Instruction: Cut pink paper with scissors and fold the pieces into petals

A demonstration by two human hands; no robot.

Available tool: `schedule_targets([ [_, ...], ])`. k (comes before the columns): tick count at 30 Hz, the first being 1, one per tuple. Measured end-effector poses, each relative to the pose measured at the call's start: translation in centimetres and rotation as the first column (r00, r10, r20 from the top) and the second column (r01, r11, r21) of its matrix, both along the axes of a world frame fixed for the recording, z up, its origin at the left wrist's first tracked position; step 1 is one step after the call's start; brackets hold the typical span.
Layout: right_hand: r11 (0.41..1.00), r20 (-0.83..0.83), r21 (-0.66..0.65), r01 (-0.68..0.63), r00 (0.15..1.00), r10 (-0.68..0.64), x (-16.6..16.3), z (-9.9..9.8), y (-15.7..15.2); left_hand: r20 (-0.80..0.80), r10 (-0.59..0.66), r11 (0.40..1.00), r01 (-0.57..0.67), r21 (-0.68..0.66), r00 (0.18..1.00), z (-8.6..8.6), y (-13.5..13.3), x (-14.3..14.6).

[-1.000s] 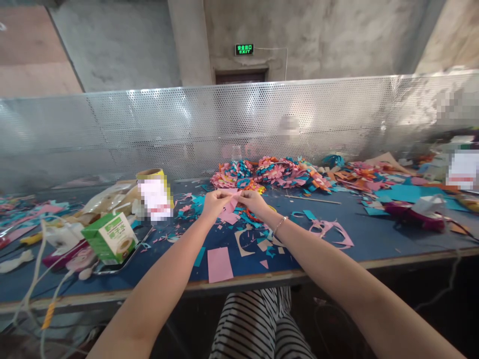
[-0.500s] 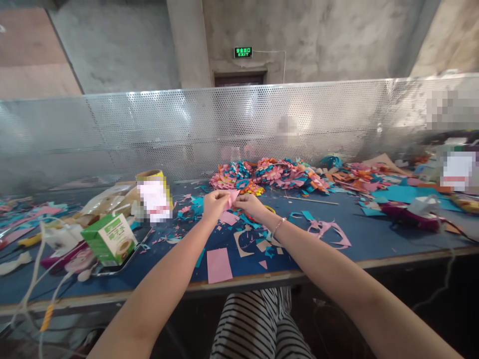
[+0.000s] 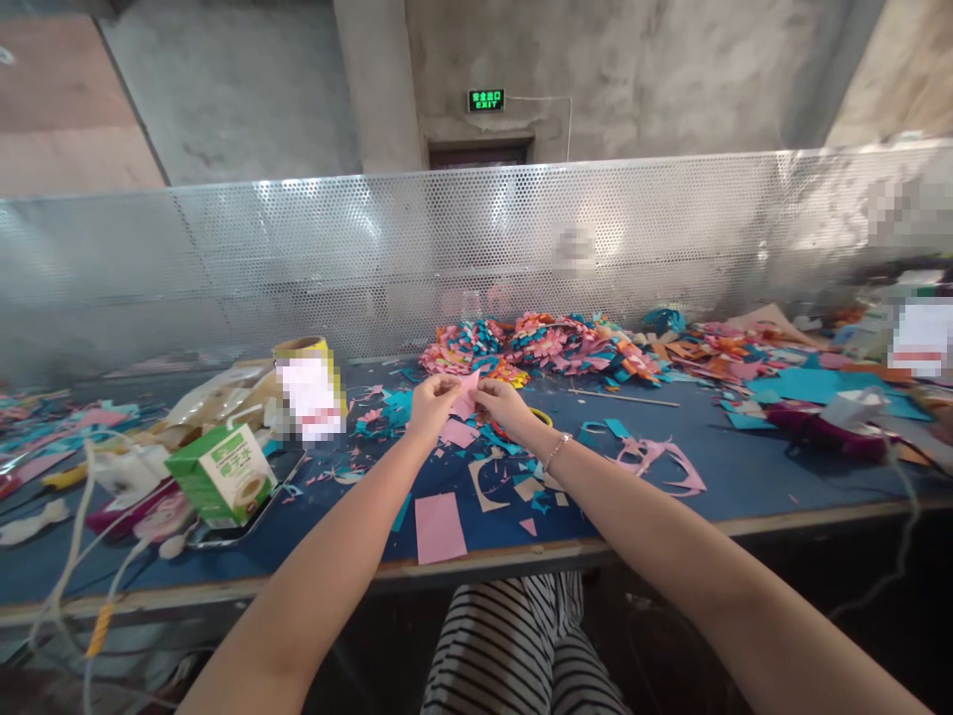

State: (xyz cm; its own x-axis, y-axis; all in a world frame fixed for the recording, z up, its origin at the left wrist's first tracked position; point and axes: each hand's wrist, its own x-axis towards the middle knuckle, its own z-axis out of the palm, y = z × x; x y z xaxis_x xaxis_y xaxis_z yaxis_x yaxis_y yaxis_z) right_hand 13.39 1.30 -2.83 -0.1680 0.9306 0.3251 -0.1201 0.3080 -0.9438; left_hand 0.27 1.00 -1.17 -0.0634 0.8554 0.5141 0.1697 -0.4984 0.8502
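Observation:
Between my two hands, above the middle of the table, is a folded piece of pink paper (image 3: 465,399). My left hand (image 3: 432,405) pinches its left side, and my right hand (image 3: 502,403) pinches its right side. The fingers partly cover the paper. Just below them lies another pink scrap (image 3: 459,433), among small blue and pink cuttings. A pink paper rectangle (image 3: 440,528) lies flat near the front edge. Right of it are a beige cut-out scrap (image 3: 487,485) and a pink cut-out sheet (image 3: 662,462) with holes.
Behind my hands is a heap of paper flowers (image 3: 543,348) against a perforated metal screen (image 3: 476,238). A green drink carton (image 3: 223,475) stands at left, near white cables (image 3: 81,536) and a yellow roll (image 3: 305,350). A thin stick (image 3: 625,397) lies at right.
The pink paper has turned a little and shows more of its face between my hands. My right fingers have shifted slightly along its edge. The view has moved slightly.

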Motion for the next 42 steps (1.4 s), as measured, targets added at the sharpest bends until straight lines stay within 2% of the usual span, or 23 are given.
schedule_targets([
  [3,0.994,0.028,0.091,0.063,0.997,-0.066,0.2,-0.1,0.3,0.012,-0.06,0.998,0.06,-0.023,0.998,0.0,0.0,0.0],
  [7,0.949,0.098,0.223,0.225,0.963,-0.251,0.6,0.2,0.5,0.022,-0.099,0.993,0.1,-0.068,0.995,0.0,0.0,0.1],
  [11,0.917,0.14,0.282,0.283,0.933,-0.332,0.9,0.6,0.4,0.061,-0.132,0.97,0.142,-0.198,0.989,0.1,-0.2,0.4],
  [14,0.912,0.204,0.332,0.242,0.925,-0.32,1.0,0.7,0.1,0.073,-0.156,0.955,0.169,-0.243,0.985,0.1,-0.2,0.3],
  [17,0.91,0.265,0.372,0.186,0.918,-0.296,0.9,0.8,-0.1,0.022,-0.145,0.969,0.147,-0.197,0.989,0.0,0.1,-0.1],
  [21,0.907,0.277,0.378,0.185,0.912,-0.301,0.9,0.7,0.2,-0.016,-0.089,0.986,0.086,-0.144,0.996,0.0,0.5,-0.6],
  [26,0.948,0.146,0.295,0.123,0.974,-0.171,1.6,0.5,1.4,0.102,-0.059,0.988,0.073,-0.139,0.993,0.2,0.7,-0.8],
  [30,0.953,0.097,0.292,0.081,0.989,-0.114,2.3,0.8,1.6,0.095,-0.071,0.988,0.083,-0.128,0.993,0.3,0.6,-0.6],
  [32,0.949,0.15,0.306,0.074,0.981,-0.125,2.7,1.1,1.5,0.016,-0.074,0.99,0.076,-0.12,0.997,0.4,0.5,-0.6],
  [34,0.935,0.25,0.35,0.06,0.956,-0.155,3.1,1.3,1.4,-0.178,-0.075,0.995,0.062,-0.077,0.981,0.4,0.2,-0.7],
  [37,0.904,0.39,0.427,0.006,0.901,-0.19,4.0,1.6,1.2,-0.525,-0.024,0.995,0.071,0.069,0.851,0.5,-0.2,-0.9],
  [39,0.911,0.441,0.406,-0.066,0.888,-0.132,4.5,1.6,1.2,-0.639,0.009,0.99,0.085,0.116,0.769,0.4,-0.5,-1.0],
  [42,0.939,0.453,0.297,-0.175,0.891,0.023,4.8,1.6,1.3,-0.666,-0.079,0.992,0.124,0.021,0.741,0.2,-0.7,-0.9],
])
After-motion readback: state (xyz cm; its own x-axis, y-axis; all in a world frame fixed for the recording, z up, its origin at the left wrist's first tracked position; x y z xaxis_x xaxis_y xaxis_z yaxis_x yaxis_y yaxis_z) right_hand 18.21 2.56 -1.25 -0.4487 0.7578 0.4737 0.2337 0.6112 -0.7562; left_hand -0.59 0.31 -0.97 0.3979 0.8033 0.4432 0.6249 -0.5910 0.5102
